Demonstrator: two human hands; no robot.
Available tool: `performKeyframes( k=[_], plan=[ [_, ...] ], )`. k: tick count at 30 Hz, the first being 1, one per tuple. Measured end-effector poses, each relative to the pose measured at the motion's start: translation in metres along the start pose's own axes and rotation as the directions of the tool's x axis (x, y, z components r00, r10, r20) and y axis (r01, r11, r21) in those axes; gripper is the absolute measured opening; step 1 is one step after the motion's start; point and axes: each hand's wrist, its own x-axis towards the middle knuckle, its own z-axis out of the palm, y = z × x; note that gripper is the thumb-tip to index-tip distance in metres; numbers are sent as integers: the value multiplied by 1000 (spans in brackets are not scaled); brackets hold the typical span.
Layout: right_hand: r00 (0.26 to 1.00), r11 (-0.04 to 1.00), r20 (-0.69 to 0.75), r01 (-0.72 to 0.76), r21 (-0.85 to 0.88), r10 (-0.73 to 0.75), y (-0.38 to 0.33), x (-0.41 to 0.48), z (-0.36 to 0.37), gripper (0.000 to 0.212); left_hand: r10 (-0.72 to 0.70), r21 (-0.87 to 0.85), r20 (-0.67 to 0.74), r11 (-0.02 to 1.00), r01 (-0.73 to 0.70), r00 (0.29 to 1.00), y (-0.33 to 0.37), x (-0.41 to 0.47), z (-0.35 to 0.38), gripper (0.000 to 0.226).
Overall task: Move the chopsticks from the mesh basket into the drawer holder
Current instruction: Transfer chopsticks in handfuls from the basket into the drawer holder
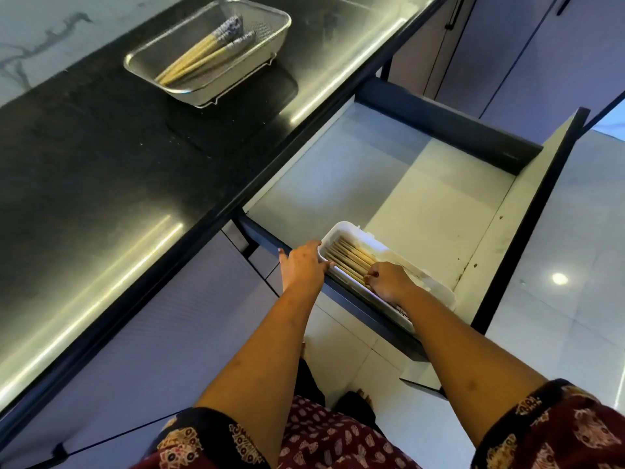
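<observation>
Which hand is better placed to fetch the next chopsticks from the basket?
Likely the left hand: it only rests on the end of the holder, on the side nearer the basket. The right hand curls its fingers round chopsticks there.

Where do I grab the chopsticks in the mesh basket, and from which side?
Come from above; the mesh basket is open-topped. Pinch the chopsticks across the bundle near their patterned ends, which seem propped on the far wall; the bare tips sit low in the near corner.
</observation>
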Motion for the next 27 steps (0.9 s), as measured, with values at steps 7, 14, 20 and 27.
performKeyframes(
  k=[7, 14, 20, 27],
  plan=[
    [994, 931, -49, 106, 349, -95, -79, -12, -34, 16, -25, -408, -145, 912, -37, 989, 8, -5, -42, 21],
    [929, 818, -147, 368, 442, -339, -190, -24, -78, 14, -188, -591, -465, 794, -145, 865, 13, 22, -152, 5],
    [896, 702, -119, 412, 581, -427, -274, -15, -87, 11, -371, -713, -508, 687, -138, 777, -10, 50, -219, 6],
    [897, 565, -124, 369, 738, -424, -378, 42, -98, 12, -359, -662, -553, 738, -134, 752, -45, 126, -290, 6]
  ],
)
